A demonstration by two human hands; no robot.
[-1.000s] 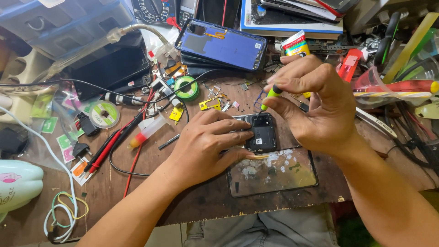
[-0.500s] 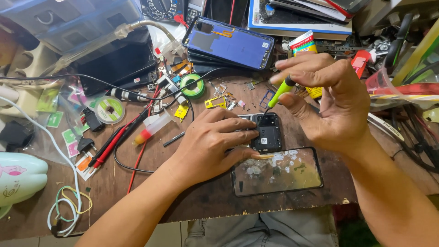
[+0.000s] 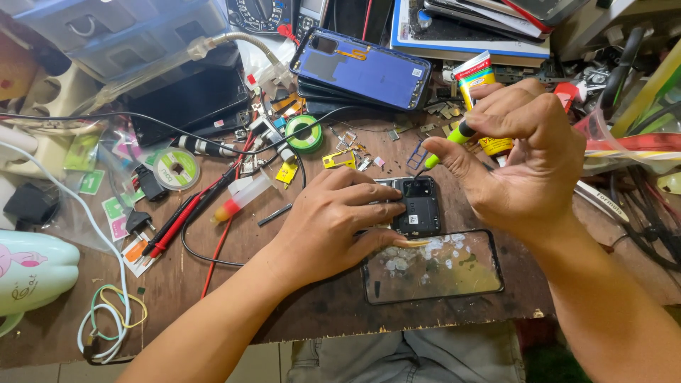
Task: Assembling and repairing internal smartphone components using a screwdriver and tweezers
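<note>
My left hand [image 3: 339, 221] lies flat on an opened black phone [image 3: 418, 206], with fingers pressing its left side onto the wooden bench [image 3: 213, 284]. My right hand [image 3: 521, 152] pinches a small green-handled screwdriver [image 3: 454, 140] between thumb and fingers. Its tip points down at the phone's top edge near the camera. A detached glass screen panel [image 3: 433, 267] lies just in front of the phone, smeared with white residue.
A blue phone back cover [image 3: 362, 65] sits on a stack at the back. Green solder-wire spool [image 3: 304, 132], round tape reel [image 3: 176, 169], red and black probe leads [image 3: 186, 211], a glue tube [image 3: 477, 75], small loose parts, and coiled cables [image 3: 113, 319] crowd the bench. Tools pile at right.
My right hand has shifted slightly while turning the screwdriver over the phone's top edge. The left hand stays pressed on the phone.
</note>
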